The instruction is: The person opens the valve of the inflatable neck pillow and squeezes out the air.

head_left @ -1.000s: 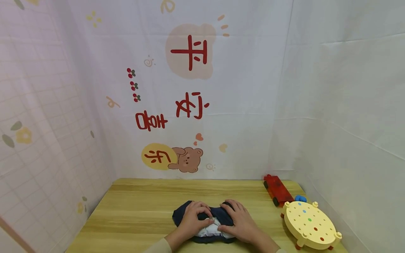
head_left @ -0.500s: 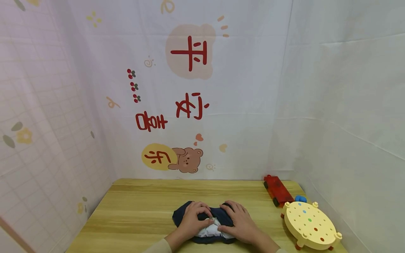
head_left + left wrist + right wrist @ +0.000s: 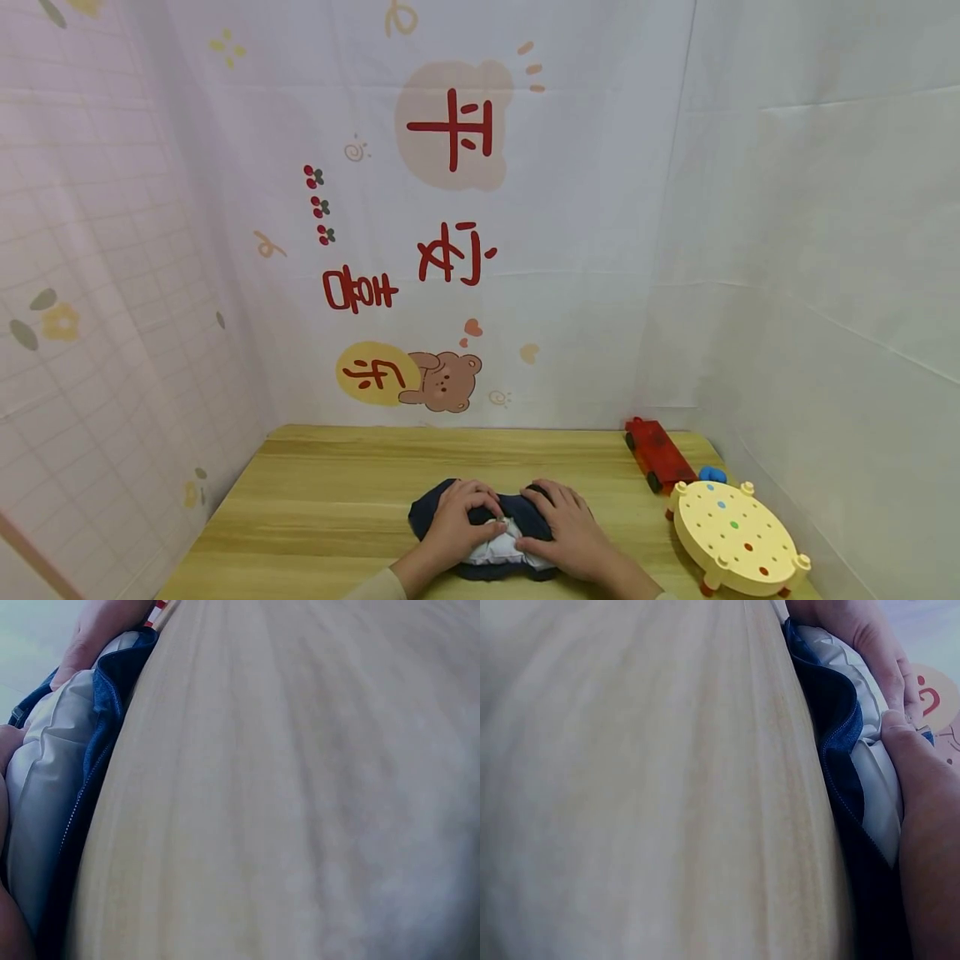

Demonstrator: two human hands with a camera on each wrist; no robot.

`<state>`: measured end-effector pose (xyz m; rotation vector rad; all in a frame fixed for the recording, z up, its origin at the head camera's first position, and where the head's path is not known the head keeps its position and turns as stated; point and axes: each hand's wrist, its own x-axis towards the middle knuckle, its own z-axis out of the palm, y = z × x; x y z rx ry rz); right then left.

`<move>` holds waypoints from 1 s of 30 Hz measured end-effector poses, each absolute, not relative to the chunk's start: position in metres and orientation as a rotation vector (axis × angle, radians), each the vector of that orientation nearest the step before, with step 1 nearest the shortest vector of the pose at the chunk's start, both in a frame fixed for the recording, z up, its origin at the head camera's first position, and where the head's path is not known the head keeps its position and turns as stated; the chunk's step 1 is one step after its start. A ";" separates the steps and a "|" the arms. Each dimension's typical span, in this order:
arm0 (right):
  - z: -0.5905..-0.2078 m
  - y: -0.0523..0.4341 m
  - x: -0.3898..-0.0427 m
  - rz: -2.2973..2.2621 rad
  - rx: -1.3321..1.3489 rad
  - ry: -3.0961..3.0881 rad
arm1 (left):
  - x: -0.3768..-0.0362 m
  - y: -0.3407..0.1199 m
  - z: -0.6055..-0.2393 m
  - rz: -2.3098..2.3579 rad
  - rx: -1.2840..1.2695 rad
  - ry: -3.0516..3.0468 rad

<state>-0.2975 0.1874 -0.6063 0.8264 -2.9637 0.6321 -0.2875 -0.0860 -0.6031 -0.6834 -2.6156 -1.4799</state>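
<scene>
Nothing on the table [image 3: 315, 500] has moved since the earlier frames; both hands stay pressed on a folded dark blue jacket [image 3: 435, 508] with a pale lining, lying near the table's front edge at the middle. Left hand [image 3: 459, 521] lies on its left half, fingers curled over the cloth. Right hand [image 3: 564, 533] lies on its right half, fingers bent, thumb at the lining. A yellow round toy [image 3: 733, 537] and red toy car [image 3: 660, 452] sit at the right edge
</scene>
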 end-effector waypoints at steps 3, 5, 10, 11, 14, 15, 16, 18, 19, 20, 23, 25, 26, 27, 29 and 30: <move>-0.606 0.187 -0.297 0.638 0.828 -2.971 | -0.288 -0.086 -0.604 -1.480 -0.684 -2.613; -0.607 0.187 -0.298 0.630 0.827 -2.974 | -0.288 -0.086 -0.604 -1.480 -0.685 -2.612; -0.609 0.186 -0.299 0.618 0.818 -2.972 | -0.288 -0.086 -0.603 -1.482 -0.688 -2.610; -0.609 0.186 -0.299 0.621 0.815 -2.973 | -0.288 -0.086 -0.603 -1.485 -0.690 -2.609; -0.608 0.186 -0.298 0.627 0.814 -2.976 | -0.288 -0.086 -0.603 -1.487 -0.695 -2.609; -0.608 0.185 -0.297 0.630 0.817 -2.974 | -0.288 -0.086 -0.603 -1.488 -0.695 -2.609; -0.607 0.185 -0.297 0.631 0.817 -2.973 | -0.288 -0.086 -0.603 -1.490 -0.695 -2.608; -0.606 0.185 -0.296 0.630 0.822 -2.965 | -0.288 -0.086 -0.603 -1.488 -0.694 -2.609; -0.606 0.185 -0.295 0.630 0.825 -2.960 | -0.288 -0.086 -0.604 -1.488 -0.694 -2.608; -0.606 0.185 -0.295 0.625 0.822 -2.960 | -0.288 -0.086 -0.604 -1.490 -0.694 -2.606; -0.605 0.185 -0.294 0.614 0.827 -2.954 | -0.289 -0.086 -0.604 -1.481 -0.697 -2.608; -0.605 0.185 -0.294 0.605 0.831 -2.951 | -0.288 -0.086 -0.604 -1.485 -0.696 -2.605; -0.606 0.186 -0.294 0.601 0.834 -2.949 | -0.288 -0.086 -0.604 -1.482 -0.696 -2.605; -0.606 0.186 -0.294 0.601 0.838 -2.945 | -0.288 -0.086 -0.604 -1.480 -0.696 -2.605; -0.607 0.186 -0.295 0.602 0.847 -2.943 | -0.288 -0.086 -0.604 -1.482 -0.695 -2.602; -0.608 0.186 -0.295 0.604 0.853 -2.944 | -0.288 -0.086 -0.604 -1.480 -0.695 -2.600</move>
